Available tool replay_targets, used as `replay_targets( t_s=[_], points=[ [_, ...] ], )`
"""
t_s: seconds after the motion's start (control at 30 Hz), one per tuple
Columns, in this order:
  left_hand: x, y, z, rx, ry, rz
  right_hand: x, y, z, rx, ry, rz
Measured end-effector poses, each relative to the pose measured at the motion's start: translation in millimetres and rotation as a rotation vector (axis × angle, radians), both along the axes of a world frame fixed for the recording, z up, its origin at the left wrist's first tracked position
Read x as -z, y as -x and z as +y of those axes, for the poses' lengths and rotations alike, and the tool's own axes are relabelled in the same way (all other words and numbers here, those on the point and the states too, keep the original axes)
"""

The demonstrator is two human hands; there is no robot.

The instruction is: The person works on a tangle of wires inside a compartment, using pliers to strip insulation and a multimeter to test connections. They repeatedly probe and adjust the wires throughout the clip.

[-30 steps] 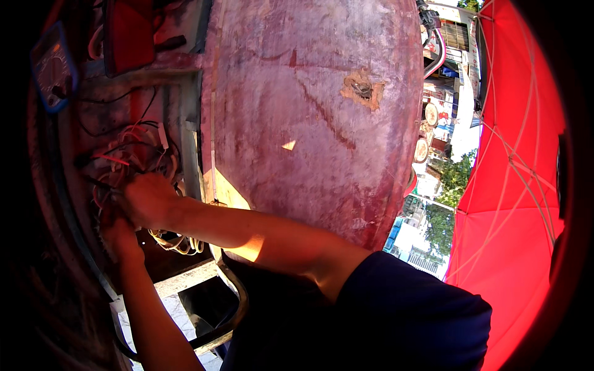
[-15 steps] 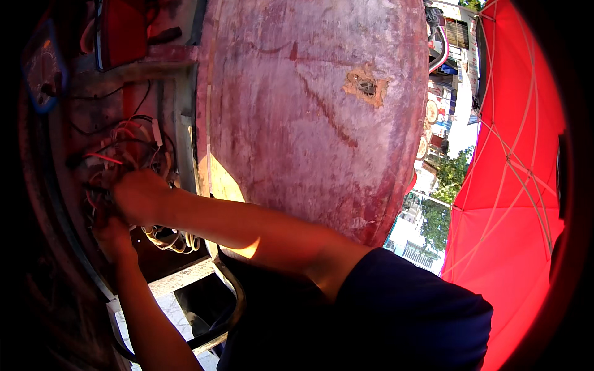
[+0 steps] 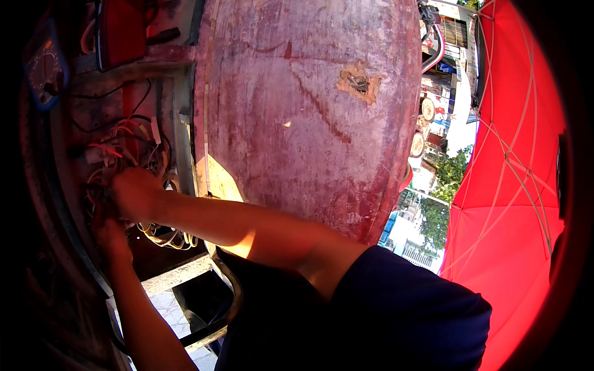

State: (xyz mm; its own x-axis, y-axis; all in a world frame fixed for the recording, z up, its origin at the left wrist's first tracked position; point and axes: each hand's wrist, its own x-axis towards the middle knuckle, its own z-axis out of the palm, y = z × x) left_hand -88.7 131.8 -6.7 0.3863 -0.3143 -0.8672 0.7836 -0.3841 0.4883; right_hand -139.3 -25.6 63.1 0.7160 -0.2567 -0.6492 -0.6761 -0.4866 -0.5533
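Observation:
My right hand [image 3: 136,194], its arm reaching in from the right, is curled closed at the lower part of a tangle of wires [image 3: 127,130]. Just below it, my left hand [image 3: 111,240] is also closed, with fingertips close to the right hand's. What they grip is hidden by the hands and deep shadow. The tangle, with red, black and pale strands, sits inside an open metal frame [image 3: 184,136]. Looped pale wires [image 3: 170,240] hang beside the right wrist. A blue-edged multimeter [image 3: 44,65] with a dial stands at upper left, a black lead running from it.
A dark red flat panel [image 3: 122,37] stands beside the multimeter. A large worn purplish-red panel [image 3: 309,142] with a patched hole fills the middle. Below the frame is a pale metal bar [image 3: 176,276] with a bent tube [image 3: 234,290]. A red canopy [image 3: 513,161] rises at right.
Both hands have stayed together at the wires, shifting slightly. The right hand has moved a little down and left. The view has shifted slightly.

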Motion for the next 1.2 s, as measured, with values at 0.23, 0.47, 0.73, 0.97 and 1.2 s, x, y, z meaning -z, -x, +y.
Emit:
replay_targets(
  t_s=[0.23, 0.47, 0.73, 0.97, 1.2],
  points=[
    [-8, 0, 0, 0.055, -0.030, -0.084, 2, 7, 12, -0.100, 0.157, -0.159],
    [-12, 2, -5, 0.109, -0.037, -0.159, -8, 1, 9, 0.042, 0.063, 0.006],
    [2, 5, 2, 0.165, 0.005, -0.280, 8, 8, 27, 0.029, 0.211, -0.153],
    [-10, 3, -5, 0.215, -0.030, -0.294, -1, 5, 24, 0.017, 0.220, -0.079],
    [5, 4, 2, 0.231, 0.053, -0.369, 0, 4, 24, 0.006, 0.112, -0.021]
  ],
)
